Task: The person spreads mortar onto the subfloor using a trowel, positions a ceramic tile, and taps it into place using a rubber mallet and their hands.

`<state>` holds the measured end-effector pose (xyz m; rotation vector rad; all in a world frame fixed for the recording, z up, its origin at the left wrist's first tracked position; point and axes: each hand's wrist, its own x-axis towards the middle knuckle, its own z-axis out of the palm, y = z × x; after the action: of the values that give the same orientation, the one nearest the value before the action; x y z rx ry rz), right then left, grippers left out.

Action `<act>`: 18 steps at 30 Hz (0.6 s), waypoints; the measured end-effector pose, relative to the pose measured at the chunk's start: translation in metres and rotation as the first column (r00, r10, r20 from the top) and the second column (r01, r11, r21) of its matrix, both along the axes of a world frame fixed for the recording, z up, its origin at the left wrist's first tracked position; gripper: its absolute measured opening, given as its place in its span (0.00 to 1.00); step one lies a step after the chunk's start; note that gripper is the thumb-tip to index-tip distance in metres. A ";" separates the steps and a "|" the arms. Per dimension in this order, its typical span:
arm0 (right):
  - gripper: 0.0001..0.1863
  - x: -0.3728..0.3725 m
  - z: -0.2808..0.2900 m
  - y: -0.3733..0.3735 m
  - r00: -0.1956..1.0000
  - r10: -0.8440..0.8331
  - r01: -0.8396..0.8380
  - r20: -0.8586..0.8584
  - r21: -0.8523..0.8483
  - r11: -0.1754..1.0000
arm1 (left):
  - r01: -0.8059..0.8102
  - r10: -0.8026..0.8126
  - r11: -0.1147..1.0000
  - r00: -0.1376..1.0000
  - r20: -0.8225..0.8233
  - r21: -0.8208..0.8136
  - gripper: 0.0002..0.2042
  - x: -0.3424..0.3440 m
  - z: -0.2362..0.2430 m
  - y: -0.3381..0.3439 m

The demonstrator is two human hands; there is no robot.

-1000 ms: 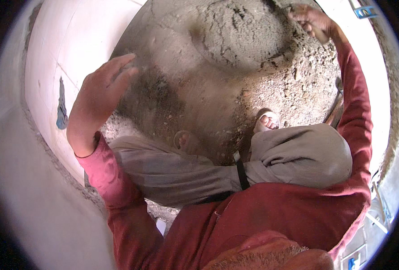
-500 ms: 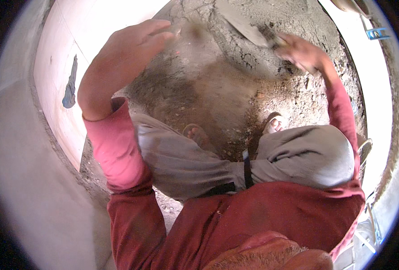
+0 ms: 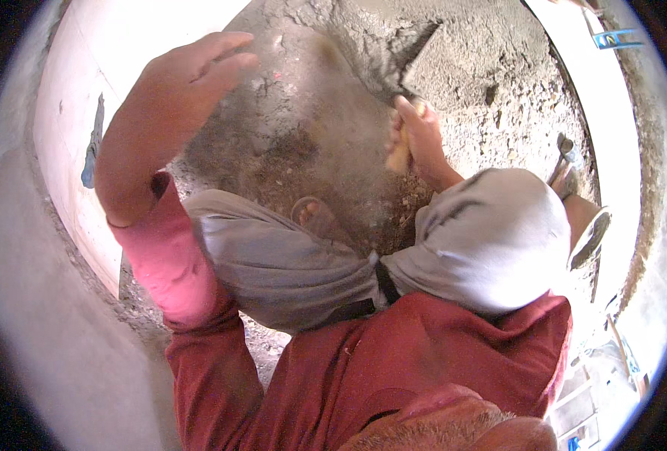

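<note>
My right hand (image 3: pixel 421 135) is closed round the pale yellowish handle of a trowel (image 3: pixel 399 155), low in front of my right knee. The trowel's blade is seen nearly edge-on and partly blends into the grey mortar (image 3: pixel 491 68), so its outline is hard to make out. Wet, ridged mortar spreads ahead of the hand and to its right. My left hand (image 3: pixel 198 75) hovers at the upper left with fingers stretched out and nothing in them. Below that hand lie the rough ground (image 3: pixel 273 98) and the edge of a pale panel (image 3: pixel 70 98).
On the left panel is a dark, narrow object (image 3: pixel 93 146) with a bluish end. A bright pale strip (image 3: pixel 619 135) borders the mortar at right, with a blue object (image 3: pixel 618 39) beyond it. Near my right foot (image 3: pixel 589 229) is a dark-ended cylindrical thing (image 3: pixel 565 146). My left foot (image 3: pixel 311 214) rests on gravel.
My right hand has come left and nearer with the trowel, whose blade turned from flat to nearly edge-on. My left hand shifted slightly left. My right knee and foot have moved; the view shifted too.
</note>
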<state>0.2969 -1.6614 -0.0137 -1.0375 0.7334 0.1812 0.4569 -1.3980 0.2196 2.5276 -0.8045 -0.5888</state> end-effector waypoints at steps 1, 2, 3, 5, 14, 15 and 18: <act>0.16 0.016 -0.003 0.013 0.999 -0.007 0.006 0.038 0.021 1.000 | 0.013 -0.013 1.000 1.000 0.019 -0.006 0.22 -0.002 -0.001 0.004; 0.16 0.030 -0.002 0.023 0.998 0.022 -0.024 0.054 0.031 0.999 | 0.089 -0.089 0.996 0.991 0.104 0.004 0.21 -0.005 -0.002 0.013; 0.16 0.045 0.004 0.027 0.997 0.037 -0.039 0.074 0.026 0.999 | 0.179 -0.178 0.984 0.966 0.190 0.011 0.21 -0.004 -0.002 0.012; 0.16 0.074 0.001 0.032 0.989 0.072 -0.076 0.127 0.027 0.997 | -0.022 0.021 1.000 0.996 0.084 0.011 0.20 -0.008 0.001 0.003; 0.24 0.203 0.026 -0.002 0.661 0.746 -0.718 -0.083 -0.361 0.596 | 0.128 -0.128 0.992 0.952 0.277 0.018 0.20 0.006 -0.022 -0.001; 0.25 0.206 0.043 -0.009 0.619 0.778 -0.724 -0.107 -0.462 0.512 | 0.146 -0.164 0.985 0.951 0.263 0.089 0.19 0.002 -0.020 -0.007; 0.24 0.197 0.055 -0.027 0.536 0.792 -0.364 -0.292 -0.927 -0.096 | 0.163 -0.197 0.975 0.949 0.246 0.152 0.16 -0.034 -0.014 -0.031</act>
<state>0.4939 -1.6879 0.0413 -2.5888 -0.2427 0.3320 0.4231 -1.4293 0.2059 2.7063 -1.1352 -0.3791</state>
